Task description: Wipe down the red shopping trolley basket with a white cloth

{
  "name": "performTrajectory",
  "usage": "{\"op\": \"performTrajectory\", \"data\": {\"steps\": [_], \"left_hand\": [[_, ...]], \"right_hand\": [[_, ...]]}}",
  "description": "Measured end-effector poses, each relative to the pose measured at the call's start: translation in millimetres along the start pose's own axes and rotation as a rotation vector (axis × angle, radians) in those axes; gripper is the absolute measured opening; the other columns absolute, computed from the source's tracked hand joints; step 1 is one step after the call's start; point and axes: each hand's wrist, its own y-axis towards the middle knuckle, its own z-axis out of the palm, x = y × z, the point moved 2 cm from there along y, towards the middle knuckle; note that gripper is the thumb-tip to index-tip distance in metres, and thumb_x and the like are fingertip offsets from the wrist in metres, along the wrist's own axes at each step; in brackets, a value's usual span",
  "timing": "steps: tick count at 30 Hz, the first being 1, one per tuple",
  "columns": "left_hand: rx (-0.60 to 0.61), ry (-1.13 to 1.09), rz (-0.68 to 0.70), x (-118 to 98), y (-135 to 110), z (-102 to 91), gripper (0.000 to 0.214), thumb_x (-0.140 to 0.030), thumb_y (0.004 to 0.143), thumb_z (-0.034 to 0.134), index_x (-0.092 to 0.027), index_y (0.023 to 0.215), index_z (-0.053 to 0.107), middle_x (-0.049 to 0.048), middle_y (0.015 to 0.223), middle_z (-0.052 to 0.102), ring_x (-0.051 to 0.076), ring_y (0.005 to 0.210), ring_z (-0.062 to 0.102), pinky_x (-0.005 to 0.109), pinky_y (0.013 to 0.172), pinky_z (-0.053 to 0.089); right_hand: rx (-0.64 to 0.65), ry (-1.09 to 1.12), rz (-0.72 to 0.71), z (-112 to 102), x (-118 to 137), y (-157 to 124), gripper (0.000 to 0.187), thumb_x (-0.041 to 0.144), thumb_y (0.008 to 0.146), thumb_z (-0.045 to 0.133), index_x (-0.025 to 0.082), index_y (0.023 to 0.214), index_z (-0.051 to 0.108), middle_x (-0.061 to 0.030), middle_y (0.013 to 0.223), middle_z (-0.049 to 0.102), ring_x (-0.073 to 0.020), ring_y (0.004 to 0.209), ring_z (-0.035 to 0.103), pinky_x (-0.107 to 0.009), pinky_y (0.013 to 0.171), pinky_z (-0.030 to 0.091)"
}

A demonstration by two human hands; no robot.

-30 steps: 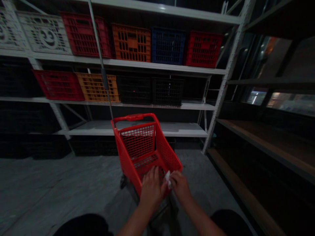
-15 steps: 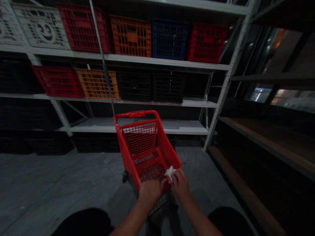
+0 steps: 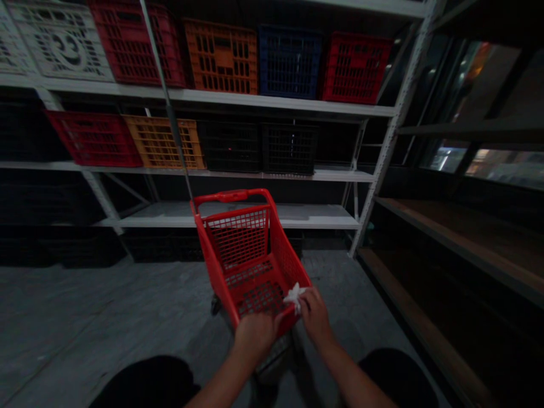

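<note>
The right hand (image 3: 317, 317) pinches a crumpled white tissue (image 3: 295, 297) between its fingers at the near rim of a red plastic shopping cart (image 3: 238, 196); the left hand (image 3: 255, 337) curls over that rim, fingers closed.

The small shopping cart (image 3: 240, 249) is red, with a grid of square holes. On the top shelf, the crates (image 3: 220, 56) are white, red, orange, blue and red; the white crate (image 3: 59, 48) has a round pattern. The crumpled tissue (image 3: 295, 297) is white.
</note>
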Motion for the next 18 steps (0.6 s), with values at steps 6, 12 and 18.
{"op": "performTrajectory", "data": {"steps": [6,12,18], "left_hand": [[0.082,0.015,0.02,6.8,-9.1,-7.8,0.061,-0.041,0.088,0.013,-0.013,0.074,0.065,0.0142,0.065,0.067,0.023,0.063,0.064,0.033,0.056,0.045],[0.073,0.031,0.012,29.2,-22.4,-11.4,0.061,-0.045,0.087,0.013,-0.016,0.073,0.065,0.0127,0.068,0.068,0.023,0.065,0.064,0.033,0.058,0.045],[0.09,0.029,0.077,51.9,-33.0,-15.9,0.06,-0.047,0.087,0.013,-0.017,0.072,0.063,0.0105,0.068,0.068,0.022,0.066,0.064,0.031,0.059,0.044]], "right_hand": [[-0.076,-0.065,0.011,-18.2,-34.0,51.6,0.016,0.01,0.072,0.042,0.017,0.071,0.057,-0.0027,0.073,0.051,-0.0161,0.073,0.05,-0.028,0.068,0.042],[0.037,0.039,0.051,-14.7,-19.7,19.3,0.023,0.012,0.077,0.041,0.017,0.085,0.062,-0.0039,0.079,0.054,-0.0159,0.077,0.052,-0.027,0.069,0.043],[0.156,0.212,0.154,-9.3,-3.7,-9.9,0.021,0.017,0.075,0.051,0.019,0.091,0.064,-0.0041,0.084,0.055,-0.0153,0.074,0.055,-0.023,0.062,0.045]]}}
